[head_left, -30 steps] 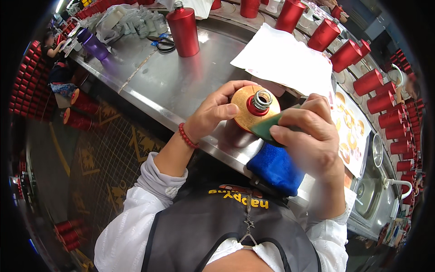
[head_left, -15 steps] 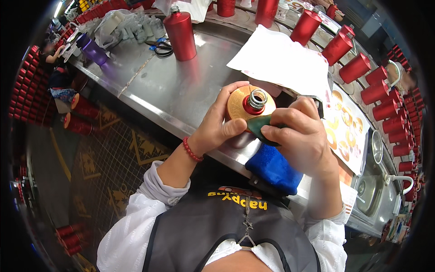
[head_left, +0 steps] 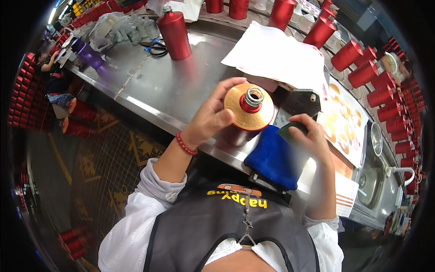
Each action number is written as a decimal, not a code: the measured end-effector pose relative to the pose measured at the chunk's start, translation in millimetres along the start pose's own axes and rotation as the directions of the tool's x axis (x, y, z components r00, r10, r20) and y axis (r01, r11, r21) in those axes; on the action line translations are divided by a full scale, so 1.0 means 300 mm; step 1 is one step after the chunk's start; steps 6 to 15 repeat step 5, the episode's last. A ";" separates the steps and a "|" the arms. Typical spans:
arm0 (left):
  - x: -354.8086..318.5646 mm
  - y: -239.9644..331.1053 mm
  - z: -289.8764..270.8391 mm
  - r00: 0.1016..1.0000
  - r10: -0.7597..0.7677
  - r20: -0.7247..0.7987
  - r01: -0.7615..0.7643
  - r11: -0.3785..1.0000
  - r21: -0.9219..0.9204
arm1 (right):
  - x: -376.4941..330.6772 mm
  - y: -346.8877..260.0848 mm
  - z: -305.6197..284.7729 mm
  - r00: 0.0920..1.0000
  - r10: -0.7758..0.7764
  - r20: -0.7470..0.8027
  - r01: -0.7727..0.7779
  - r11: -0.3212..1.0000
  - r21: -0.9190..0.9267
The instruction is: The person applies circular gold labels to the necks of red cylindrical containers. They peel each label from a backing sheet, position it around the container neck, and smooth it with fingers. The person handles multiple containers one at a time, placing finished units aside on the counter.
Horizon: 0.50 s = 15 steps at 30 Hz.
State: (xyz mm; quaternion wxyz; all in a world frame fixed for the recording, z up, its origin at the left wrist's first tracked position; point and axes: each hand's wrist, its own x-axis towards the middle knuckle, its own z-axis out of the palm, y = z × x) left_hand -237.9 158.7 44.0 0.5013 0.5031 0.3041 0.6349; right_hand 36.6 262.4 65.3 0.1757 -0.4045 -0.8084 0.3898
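Near the bench's front edge, my left hand (head_left: 206, 115) is wrapped around the left side of a red bottle (head_left: 236, 135), its thumb against the rim of the gold ring-shaped label (head_left: 259, 119) on the shoulder. The bottle's clear glass neck (head_left: 253, 96) is uncapped and leans slightly toward me. Apart from the bottle, on its right, my right hand (head_left: 313, 138) pinches a dark green pad (head_left: 288, 130). Beneath that hand a blue plush cloth (head_left: 271, 156) covers something at the bench edge. The right hand is partly blurred.
Another red bottle (head_left: 175, 40) stands on the steel bench (head_left: 149, 86), beside black scissors (head_left: 157, 49) and a purple drinking bottle (head_left: 89, 55). White paper (head_left: 276, 54) lies ahead, gold label sheets (head_left: 346, 118) to the right. Red bottles (head_left: 346, 55) line the curved conveyor. A sink (head_left: 372, 183) is at right.
My right hand has drawn the green pad off the gold label, moving right and down over the blue cloth. My left hand still holds the bottle. Bottles along the conveyor have shifted.
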 end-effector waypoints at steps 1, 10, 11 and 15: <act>-0.007 0.012 -0.003 0.996 0.062 -0.062 -0.056 0.994 0.097 | -0.009 0.022 0.010 1.000 0.017 0.022 -0.016 0.998 -0.053; -0.068 0.274 -0.049 0.846 0.487 -0.218 -0.372 0.831 0.414 | -0.045 0.033 -0.069 0.947 -0.316 -0.060 0.267 0.876 -0.401; -0.068 0.274 -0.049 0.846 0.487 -0.218 -0.372 0.831 0.414 | -0.045 0.033 -0.069 0.947 -0.316 -0.060 0.267 0.876 -0.401; -0.068 0.274 -0.049 0.846 0.487 -0.218 -0.372 0.831 0.414 | -0.045 0.033 -0.069 0.947 -0.316 -0.060 0.267 0.876 -0.401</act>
